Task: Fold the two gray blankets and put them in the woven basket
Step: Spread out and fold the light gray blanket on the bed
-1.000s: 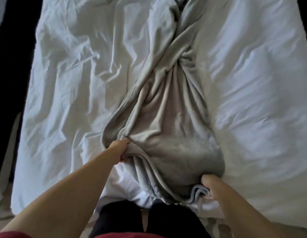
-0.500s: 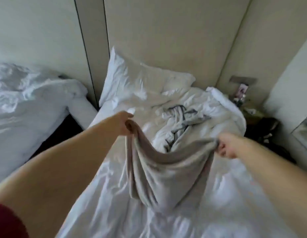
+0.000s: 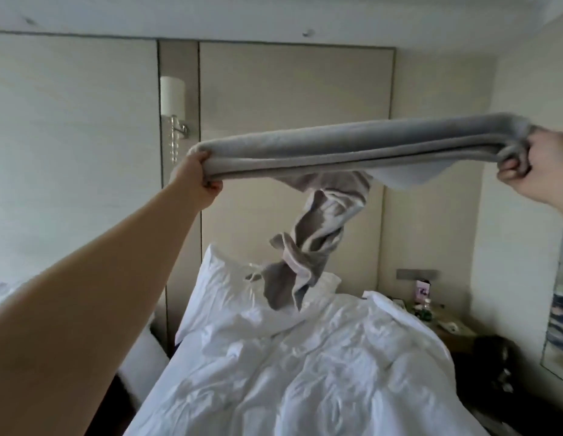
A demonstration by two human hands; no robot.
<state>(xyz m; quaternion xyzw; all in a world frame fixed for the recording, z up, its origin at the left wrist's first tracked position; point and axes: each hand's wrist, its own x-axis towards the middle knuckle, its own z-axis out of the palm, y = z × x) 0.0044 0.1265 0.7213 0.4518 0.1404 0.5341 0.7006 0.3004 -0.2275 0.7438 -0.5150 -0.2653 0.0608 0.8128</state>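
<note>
Holding, head view: left hand (image 3: 200, 171) has its fingers curled tight round one end of the blanket (image 3: 352, 143), and right hand (image 3: 535, 166) is clenched on the other end with a wad of cloth bunched in the fist. Both arms are raised, hands well apart. Blanket runs taut between the two grips as a thick layered gray band, a little higher at the right grip. Under the band, nearer the right grip, a paler fold sags. Beside that fold a twisted gray tail (image 3: 311, 247) hangs down, slanting back toward the left grip. Its tip is low in front of the pillow (image 3: 223, 287); contact unclear. Cannot tell whether the tail is the same blanket or a second one. Below both grips: bed with a rumpled white duvet (image 3: 305, 372). Just behind the left grip, lamp (image 3: 173, 99) on a beige wall panel. Far below the right grip, nightstand (image 3: 453, 328) with small blurred clutter.
</note>
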